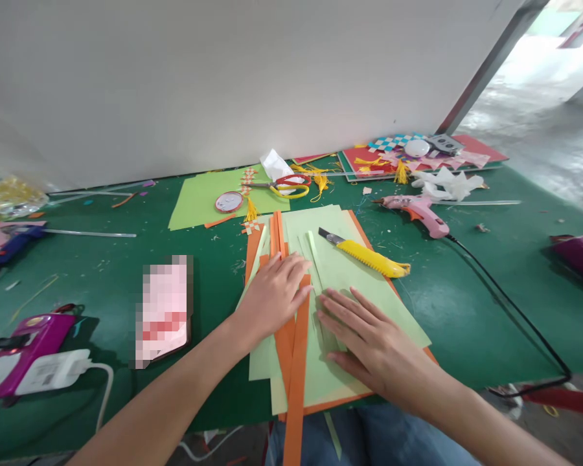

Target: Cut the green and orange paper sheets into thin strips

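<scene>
My left hand [276, 288] rests on the paper stack, its fingers bent and its thumb closed against an orange paper strip [297, 382]. That strip hangs down past the table's front edge. More orange strips [278, 236] stick out beyond my left fingers. On the pale green paper [342, 362] to the right lies my right hand [369, 336], flat with fingers stretched out and holding nothing. A thin light green strip [313, 249] lies just beyond both hands. A yellow utility knife [369, 255], blade out, rests on the stack above my right hand.
A phone [165, 310] and a purple power strip [29, 349] lie to the left. Scissors [284, 186] rest on a bright green sheet [194, 200] near the wall. The pink glue gun [422, 213] trails its cord rightward. A blue glue gun [17, 246] sits far left.
</scene>
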